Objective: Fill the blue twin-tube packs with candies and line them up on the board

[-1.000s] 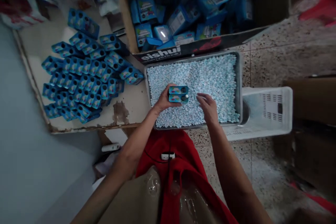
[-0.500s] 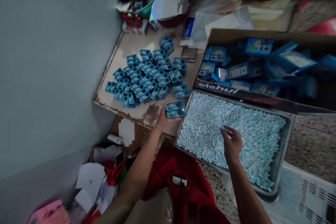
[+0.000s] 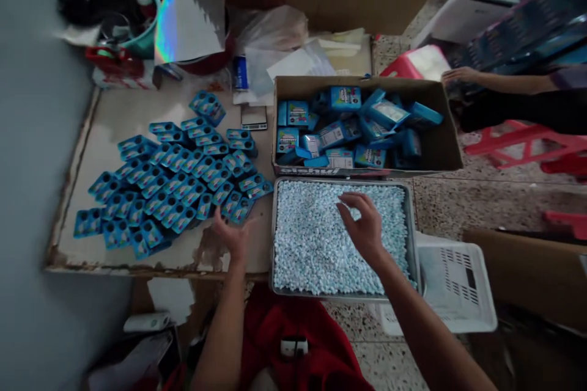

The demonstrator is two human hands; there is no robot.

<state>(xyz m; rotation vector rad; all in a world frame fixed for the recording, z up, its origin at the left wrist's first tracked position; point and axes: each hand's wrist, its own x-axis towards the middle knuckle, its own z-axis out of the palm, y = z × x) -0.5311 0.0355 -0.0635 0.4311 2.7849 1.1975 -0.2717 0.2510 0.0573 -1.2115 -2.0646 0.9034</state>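
Note:
My left hand (image 3: pixel 233 236) is open, fingers spread, at the near right edge of a cluster of small blue boxes (image 3: pixel 178 186) on the table. Each box top shows a dark round hole, and they stand close together in pairs. My right hand (image 3: pixel 364 226) hovers over a metal tray (image 3: pixel 415 259) filled with small white and pale blue pellets (image 3: pixel 316 238). Its thumb and forefinger curl towards each other in a pinch. Whatever may be between the tips is too small to make out.
Behind the tray stands a cardboard box (image 3: pixel 443 134) holding blue packets (image 3: pixel 385 113). A small scale (image 3: pixel 254 117) lies left of it. A white basket (image 3: pixel 458 311) is right of the tray. Another person's hand (image 3: pixel 461 75) is beyond the cardboard box, near red plastic (image 3: pixel 532 140).
My left hand has let go of the two blue boxes, which it held beside the tray, and moved left to the cluster. My right hand stays over the pellets. The view has swung right.

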